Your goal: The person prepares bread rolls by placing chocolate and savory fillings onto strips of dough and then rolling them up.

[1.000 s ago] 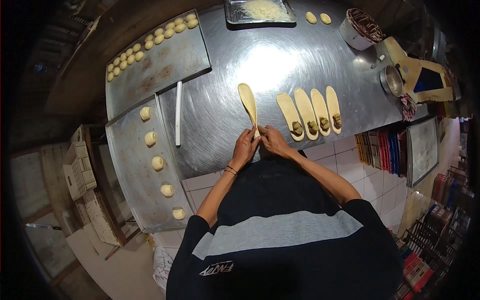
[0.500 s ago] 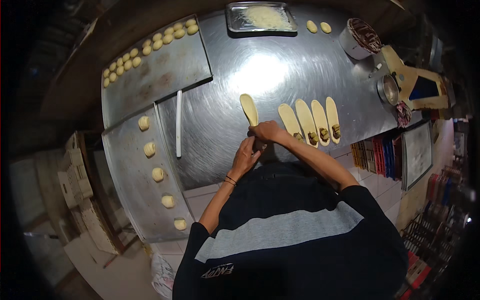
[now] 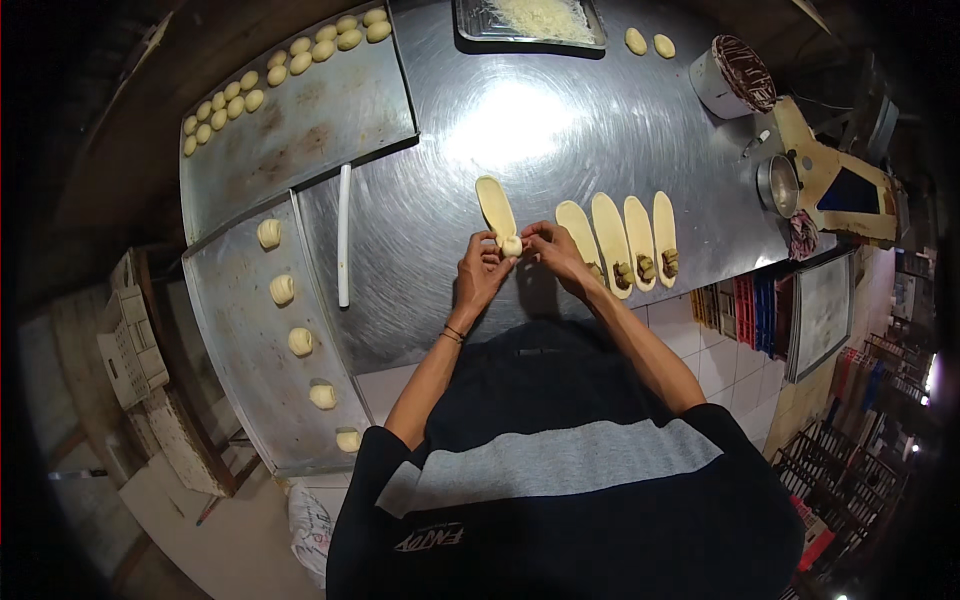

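An oval strip of dough (image 3: 494, 203) lies on the steel table, its near end curled into a small roll (image 3: 511, 246). My left hand (image 3: 482, 268) pinches the roll's left side with fingers and thumb. On its right side, the fingertips of my right hand (image 3: 552, 248) are closed against the dough. To the right of my hands lie several flat dough strips (image 3: 609, 225), with brown chunks of filling (image 3: 646, 268) at their near ends. My right wrist partly covers the nearest strip's filling.
A tray with rolled buns (image 3: 283, 290) is at the left. Behind it, another tray (image 3: 330, 125) bears dough balls. A white rod (image 3: 345, 235) lies beside them. Grated topping fills a pan (image 3: 530, 45) at the back. A bucket (image 3: 722, 85), metal bowl (image 3: 777, 185) and scale (image 3: 840, 190) stand right.
Both hands have moved slightly away from my body and spread apart, and the rolled dough end now shows between them. The whole view has shifted slightly.
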Action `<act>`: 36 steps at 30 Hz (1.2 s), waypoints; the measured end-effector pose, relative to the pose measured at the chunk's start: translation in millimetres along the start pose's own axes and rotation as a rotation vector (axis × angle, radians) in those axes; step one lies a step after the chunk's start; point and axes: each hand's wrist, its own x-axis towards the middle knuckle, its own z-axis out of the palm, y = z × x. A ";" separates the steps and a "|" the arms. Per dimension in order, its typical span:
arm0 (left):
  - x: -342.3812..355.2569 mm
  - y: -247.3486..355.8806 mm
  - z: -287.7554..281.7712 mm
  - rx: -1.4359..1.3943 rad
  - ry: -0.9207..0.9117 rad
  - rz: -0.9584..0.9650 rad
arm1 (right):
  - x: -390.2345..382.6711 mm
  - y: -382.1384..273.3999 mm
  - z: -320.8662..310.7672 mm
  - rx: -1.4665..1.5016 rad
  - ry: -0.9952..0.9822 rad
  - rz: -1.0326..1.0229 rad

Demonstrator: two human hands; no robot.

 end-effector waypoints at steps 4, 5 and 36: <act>14.8 -3.3 3.0 0.145 0.077 0.008 | 15.7 7.3 5.4 -0.059 0.020 0.001; 16.1 -0.1 4.6 0.143 0.083 0.001 | 17.5 12.8 4.6 -0.063 0.013 0.006; 106.3 60.6 -3.7 0.719 -0.029 0.298 | 93.5 -86.0 -41.7 -0.980 -0.195 -0.460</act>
